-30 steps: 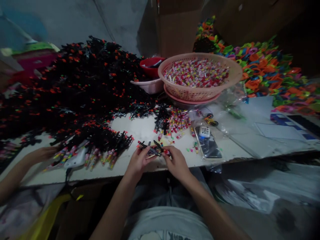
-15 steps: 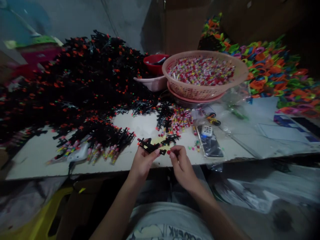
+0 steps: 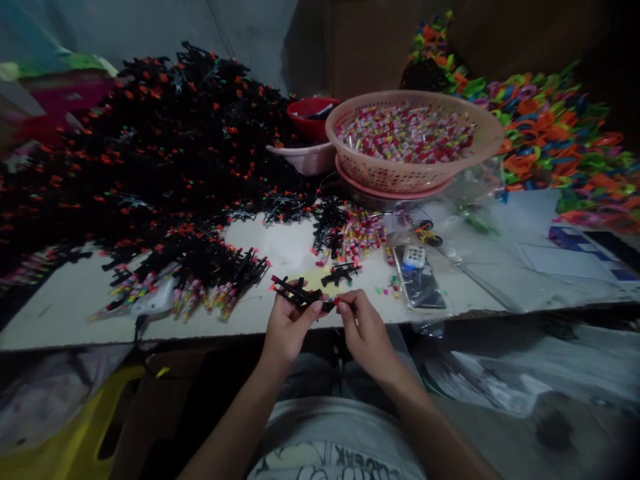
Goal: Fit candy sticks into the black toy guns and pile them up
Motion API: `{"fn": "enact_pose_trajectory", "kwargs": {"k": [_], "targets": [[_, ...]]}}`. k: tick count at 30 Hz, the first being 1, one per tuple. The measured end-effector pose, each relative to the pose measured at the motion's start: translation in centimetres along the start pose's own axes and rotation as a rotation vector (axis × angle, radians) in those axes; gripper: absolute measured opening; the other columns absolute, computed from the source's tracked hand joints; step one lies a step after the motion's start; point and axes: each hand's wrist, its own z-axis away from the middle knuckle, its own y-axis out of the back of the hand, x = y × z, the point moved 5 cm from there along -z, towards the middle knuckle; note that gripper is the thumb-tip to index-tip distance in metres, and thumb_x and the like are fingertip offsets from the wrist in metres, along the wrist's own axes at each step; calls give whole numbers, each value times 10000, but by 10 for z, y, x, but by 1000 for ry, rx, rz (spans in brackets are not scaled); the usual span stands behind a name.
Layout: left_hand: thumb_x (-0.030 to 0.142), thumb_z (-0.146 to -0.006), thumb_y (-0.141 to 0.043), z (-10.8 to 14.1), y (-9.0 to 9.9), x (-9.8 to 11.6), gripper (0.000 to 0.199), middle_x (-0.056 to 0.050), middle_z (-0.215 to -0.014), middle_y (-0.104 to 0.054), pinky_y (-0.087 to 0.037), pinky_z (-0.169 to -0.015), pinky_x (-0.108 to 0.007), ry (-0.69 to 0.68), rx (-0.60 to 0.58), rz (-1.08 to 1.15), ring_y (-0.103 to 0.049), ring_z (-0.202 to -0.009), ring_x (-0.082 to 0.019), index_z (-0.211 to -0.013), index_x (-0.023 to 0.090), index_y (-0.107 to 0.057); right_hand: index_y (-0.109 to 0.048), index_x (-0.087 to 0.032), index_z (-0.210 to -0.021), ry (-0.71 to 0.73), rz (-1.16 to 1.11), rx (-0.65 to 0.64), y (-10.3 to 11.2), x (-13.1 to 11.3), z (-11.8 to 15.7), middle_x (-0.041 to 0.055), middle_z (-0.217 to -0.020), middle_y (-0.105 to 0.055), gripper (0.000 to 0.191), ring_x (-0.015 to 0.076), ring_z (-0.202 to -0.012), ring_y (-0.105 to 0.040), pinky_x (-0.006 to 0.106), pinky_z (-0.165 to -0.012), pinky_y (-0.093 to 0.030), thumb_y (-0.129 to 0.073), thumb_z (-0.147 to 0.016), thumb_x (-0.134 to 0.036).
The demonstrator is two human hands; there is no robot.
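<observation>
Black toy guns [image 3: 299, 293] with red-orange tips lie in my left hand [image 3: 286, 325], its thumb pressed over them; they look like more than one, though overlap hides the count. My right hand [image 3: 364, 327] pinches a small red piece [image 3: 337, 301] against the near right end of the held guns. A bluish spot shows beside that piece, too small to name. Just beyond my fingers, another black toy gun [image 3: 341, 273] rests on a yellowish patch of the white table [image 3: 280, 241]. Small candy-filled tubes [image 3: 361, 235] with red and yellow parts are heaped behind it.
A big mound of black toy guns [image 3: 165, 140] covers the left. A pink basket [image 3: 415, 179] of small tubes stands at the back, beside a red bowl [image 3: 309, 125]. On the right are a bagged phone [image 3: 423, 287], a toy bicycle [image 3: 428, 233] and bright plastic pieces [image 3: 545, 133].
My right hand has brought the red piece up against the held toy guns, where a small gap showed before. The view has shifted slightly.
</observation>
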Motion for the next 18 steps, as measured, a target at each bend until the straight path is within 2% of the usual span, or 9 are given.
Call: {"fn": "enact_pose_trajectory", "kwargs": {"k": [3,6,12,14,16,18], "targets": [[292,-649,-792,1,3,-2,452,-54,-989,-697,-576,-741,-338,19,27,1,-670,-963,-234,-994,194,-516,-468,-223,-950,83,18,52,0,-3,2,72,-905,-600,57,198,-868,-590,343,-762,-489,-426,-931,-257],[305,-637,-798,2,4,-3,462,-57,-1013,-689,-572,-748,-340,41,58,7,-660,-994,-245,-992,192,-525,-463,-226,-975,119,10,91,1,-5,4,77,-953,-584,55,192,-915,-583,338,-784,-491,-437,-927,-223],[292,-630,-805,2,7,-2,451,-50,-971,-701,-571,-740,-330,17,94,23,-670,-974,-240,-971,190,-528,-444,-225,-908,195,22,-17,-5,-11,4,68,-940,-569,74,175,-890,-566,312,-762,-481,-407,-923,-161],[300,-622,-809,2,8,-5,458,-58,-945,-710,-572,-735,-338,23,124,28,-679,-948,-247,-973,180,-541,-443,-220,-929,171,42,-57,-9,-6,4,72,-937,-568,24,183,-874,-563,315,-746,-482,-441,-914,-201],[309,-610,-814,2,9,-10,460,-69,-922,-717,-572,-734,-339,48,142,32,-686,-925,-250,-970,163,-568,-446,-214,-926,139,86,-74,-14,0,5,61,-884,-568,58,186,-814,-557,313,-708,-475,-483,-893,-246],[309,-605,-816,1,8,-17,453,-79,-904,-723,-571,-742,-334,96,124,48,-688,-906,-243,-966,147,-596,-453,-214,-878,123,158,-80,-19,6,7,45,-808,-562,57,185,-744,-542,310,-669,-455,-490,-879,-257]]}}
